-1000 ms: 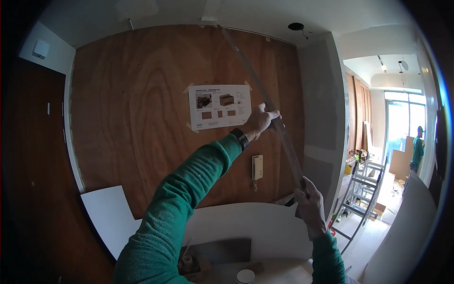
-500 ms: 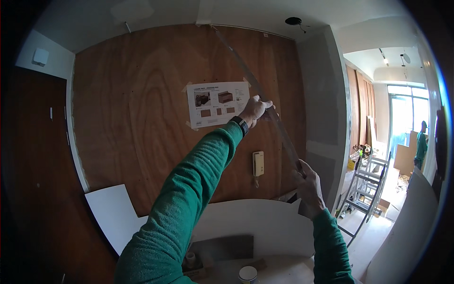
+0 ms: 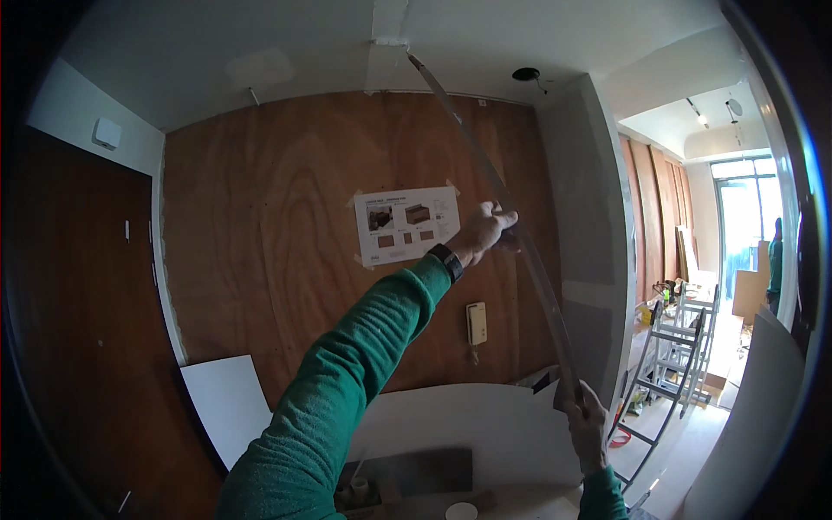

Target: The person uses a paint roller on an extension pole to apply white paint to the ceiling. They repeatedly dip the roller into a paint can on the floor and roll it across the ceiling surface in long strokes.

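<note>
A long, thin grey bar [image 3: 544, 295] slants up from lower right to upper left, its far end by the ceiling just in front of a white patched strip [image 3: 390, 42]. Partway along it, my left hand [image 3: 487, 232] has its fingers closed round the bar; a dark watch is on that wrist. Lower down, near the bar's bottom end, my right hand [image 3: 589, 425] grips it too. Behind stands a brown plywood wall [image 3: 260, 217] with a printed sheet [image 3: 406, 251] taped to it. A cream intercom handset [image 3: 476, 323] hangs below my left hand.
White panels [image 3: 227, 399] lean along the wall's foot. A lidded tub [image 3: 461, 511] stands low in front. To the right are a stepladder [image 3: 667, 373] and another person in green [image 3: 775, 264] beyond the opening. A dark door [image 3: 82, 303] fills the left. Wires hang from a ceiling hole [image 3: 525, 74].
My view has tilted upward, so more ceiling shows. The bar's upper end now appears against the ceiling, past the wall's top edge. Both hands still hold the bar, the right one lower in view.
</note>
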Available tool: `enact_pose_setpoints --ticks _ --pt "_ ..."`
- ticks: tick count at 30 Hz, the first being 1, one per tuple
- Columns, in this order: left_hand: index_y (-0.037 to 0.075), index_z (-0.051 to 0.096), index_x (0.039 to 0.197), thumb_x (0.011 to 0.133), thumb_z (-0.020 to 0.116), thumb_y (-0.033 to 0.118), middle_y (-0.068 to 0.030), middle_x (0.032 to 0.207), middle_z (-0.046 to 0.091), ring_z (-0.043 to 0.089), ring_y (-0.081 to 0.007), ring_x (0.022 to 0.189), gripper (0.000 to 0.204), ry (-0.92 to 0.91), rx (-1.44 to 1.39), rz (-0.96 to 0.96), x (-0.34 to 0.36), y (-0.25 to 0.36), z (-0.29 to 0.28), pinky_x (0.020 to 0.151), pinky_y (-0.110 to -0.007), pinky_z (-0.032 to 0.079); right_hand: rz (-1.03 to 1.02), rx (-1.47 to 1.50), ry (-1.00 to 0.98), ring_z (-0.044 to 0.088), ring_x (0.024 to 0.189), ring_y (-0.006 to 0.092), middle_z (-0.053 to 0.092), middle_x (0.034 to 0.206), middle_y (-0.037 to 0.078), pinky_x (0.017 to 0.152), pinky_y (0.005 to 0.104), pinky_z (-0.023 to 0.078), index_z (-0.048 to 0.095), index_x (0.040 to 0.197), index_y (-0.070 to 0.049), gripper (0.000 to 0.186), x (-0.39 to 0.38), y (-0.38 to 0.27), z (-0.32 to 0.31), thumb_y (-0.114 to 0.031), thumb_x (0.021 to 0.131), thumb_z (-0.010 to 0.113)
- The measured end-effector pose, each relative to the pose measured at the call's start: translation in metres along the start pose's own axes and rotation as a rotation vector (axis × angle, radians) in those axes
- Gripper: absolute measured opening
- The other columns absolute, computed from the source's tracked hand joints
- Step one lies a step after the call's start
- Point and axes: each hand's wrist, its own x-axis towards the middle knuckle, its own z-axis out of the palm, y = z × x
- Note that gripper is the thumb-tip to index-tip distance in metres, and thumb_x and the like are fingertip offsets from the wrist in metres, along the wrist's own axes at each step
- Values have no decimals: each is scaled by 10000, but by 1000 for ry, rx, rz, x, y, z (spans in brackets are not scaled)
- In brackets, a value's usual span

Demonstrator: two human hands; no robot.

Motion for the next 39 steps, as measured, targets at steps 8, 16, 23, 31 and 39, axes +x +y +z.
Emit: enact_pose_setpoints --ticks 8,16,23,31,39 --pt "-109 337 1432 1008 651 176 -172 1092 655 725 -222 855 599 -98 118 6 -60 31 73 686 -343 671 -28 -35 76 482 563 51 522 691 -33 493 255 381 615 1333 -32 423 -71 24 -47 -101 916 636" --pt "-122 306 1429 1016 652 210 -206 1040 685 736 -235 874 632 -198 235 42 -119 75 123 755 -328 654 -7 -24 103 555 872 124 614 1030 15 765 281 478 585 1408 -11 503 -137 20 -78 -279 992 677" --pt "-132 271 1447 1015 653 206 -301 1102 679 747 -254 792 668 -284 269 83 -145 89 147 669 -310 625 -42 69 242 504 811 83 586 962 -18 703 247 452 591 1403 3 506 -176 29 -78 -212 964 720" --pt "-138 276 1439 1021 648 218 -259 974 728 756 -255 783 664 -295 264 134 -166 97 155 685 -322 625 41 36 215 585 958 141 658 1140 51 823 277 495 559 1423 28 522 -202 9 -88 -207 982 707" --pt "-97 230 1469 1018 652 216 -197 943 715 748 -237 803 692 -284 241 79 -185 116 129 721 -333 642 67 -46 108 586 1059 167 655 1223 88 909 304 487 521 1460 20 567 -216 -6 -85 -237 989 704"
